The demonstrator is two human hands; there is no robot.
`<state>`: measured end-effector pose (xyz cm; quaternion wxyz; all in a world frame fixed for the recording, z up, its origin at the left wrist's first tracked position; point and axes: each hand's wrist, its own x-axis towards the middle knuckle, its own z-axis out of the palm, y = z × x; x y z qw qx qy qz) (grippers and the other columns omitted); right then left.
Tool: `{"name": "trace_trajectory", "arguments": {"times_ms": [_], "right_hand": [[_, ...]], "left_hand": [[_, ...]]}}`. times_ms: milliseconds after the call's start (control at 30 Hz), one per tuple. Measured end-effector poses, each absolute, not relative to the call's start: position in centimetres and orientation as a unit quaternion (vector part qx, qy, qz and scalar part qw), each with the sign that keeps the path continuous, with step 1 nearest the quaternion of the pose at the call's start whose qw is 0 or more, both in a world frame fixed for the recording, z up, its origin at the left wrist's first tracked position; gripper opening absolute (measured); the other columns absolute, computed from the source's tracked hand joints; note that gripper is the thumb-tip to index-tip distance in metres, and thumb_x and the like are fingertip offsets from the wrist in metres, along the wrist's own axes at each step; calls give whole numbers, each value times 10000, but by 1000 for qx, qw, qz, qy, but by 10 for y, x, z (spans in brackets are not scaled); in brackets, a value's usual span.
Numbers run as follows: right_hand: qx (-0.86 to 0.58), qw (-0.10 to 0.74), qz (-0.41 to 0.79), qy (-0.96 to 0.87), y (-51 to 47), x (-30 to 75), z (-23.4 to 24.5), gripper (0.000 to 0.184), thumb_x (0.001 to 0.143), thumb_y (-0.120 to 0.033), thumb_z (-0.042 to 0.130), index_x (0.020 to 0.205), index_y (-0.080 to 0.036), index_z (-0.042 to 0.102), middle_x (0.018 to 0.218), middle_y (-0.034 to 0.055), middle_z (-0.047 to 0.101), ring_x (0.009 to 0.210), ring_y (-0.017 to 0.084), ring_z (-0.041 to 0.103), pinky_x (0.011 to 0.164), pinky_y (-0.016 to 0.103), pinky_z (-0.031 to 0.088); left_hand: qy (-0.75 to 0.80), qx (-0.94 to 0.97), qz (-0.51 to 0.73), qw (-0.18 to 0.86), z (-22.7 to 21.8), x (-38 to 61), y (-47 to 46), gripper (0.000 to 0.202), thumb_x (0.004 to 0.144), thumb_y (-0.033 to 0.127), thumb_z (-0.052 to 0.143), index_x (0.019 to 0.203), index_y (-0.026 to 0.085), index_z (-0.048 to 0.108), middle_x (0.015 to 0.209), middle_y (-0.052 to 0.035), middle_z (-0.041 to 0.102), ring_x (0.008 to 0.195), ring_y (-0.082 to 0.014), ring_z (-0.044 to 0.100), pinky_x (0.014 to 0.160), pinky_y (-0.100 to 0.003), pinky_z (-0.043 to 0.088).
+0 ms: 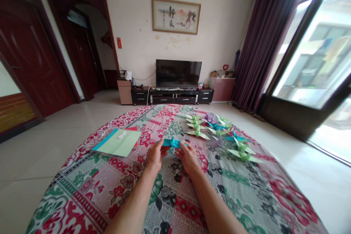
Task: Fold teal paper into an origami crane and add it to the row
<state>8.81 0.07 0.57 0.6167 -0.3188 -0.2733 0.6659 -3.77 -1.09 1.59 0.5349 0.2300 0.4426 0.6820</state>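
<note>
1. Bright blue folded-paper bird [173, 142] is dead ahead at 12 o'clock; left hand [155, 154] pinches its 9 o'clock wing, right hand [189, 156] its 3 o'clock wing.
2. Probably super light, crisp, not slippery imo, but creases or tears easily.
3. I'd grip the wings gently, sparing the folded middle.

Cloth-covered table [175, 210] (floral pattern) — paper sheets [117, 145] left, folded cranes [197, 131] right.

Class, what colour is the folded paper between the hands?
The folded paper is blue: head view.
</note>
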Motion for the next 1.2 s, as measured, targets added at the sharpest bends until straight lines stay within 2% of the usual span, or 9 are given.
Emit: {"name": "trace_trajectory", "arguments": {"times_ms": [467,767,1200], "right_hand": [[-305,625,676,-246,0,89,8,397,512,-319,823,790,-184,574,622,-35,629,524,96,605,515,197,514],[-284,619,694,-233,3,89,7,404,516,-303,824,801,-179,565,595,-42,643,509,91,611,478,172,504],[-263,598,733,-188,1,89,11,246,630,-236,758,745,-164,553,541,-32,625,495,97,612,471,172,510]], "left_hand": [[426,209,695,540,13,-37,-8,325,568,335,759,786,127,639,656,-25,678,557,-132,638,433,-178,417],[416,191,704,543,14,-36,-8,361,602,263,763,920,132,652,688,-21,683,519,-105,623,416,-163,421],[386,171,705,570,20,-35,-10,286,687,170,697,963,141,627,652,-12,677,503,-115,628,398,-161,420]]}}
